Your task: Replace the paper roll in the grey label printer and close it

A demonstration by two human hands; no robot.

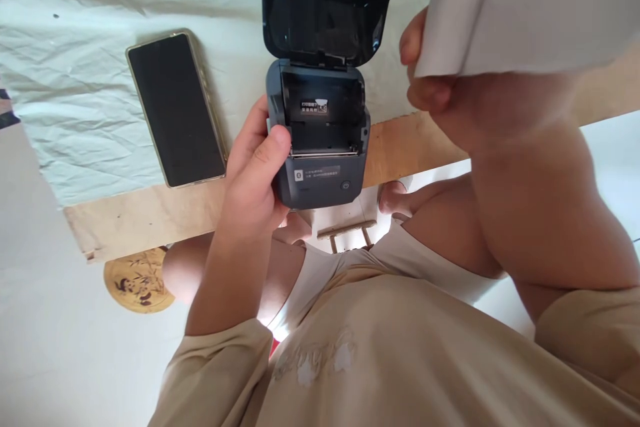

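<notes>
A small dark grey label printer [320,173] stands at the table's near edge with its lid [325,7] swung up and open, showing an empty paper bay. My left hand [257,167] grips the printer's left side, thumb on its front corner. My right hand [440,73] is raised close to the camera at the upper right and holds a white roll of paper [525,7], above and to the right of the printer.
A black smartphone [175,110] lies face up on the white cloth [75,80] left of the printer. The wooden table edge [150,213] runs across the middle. A round bamboo-patterned disc [137,280] lies on the floor below.
</notes>
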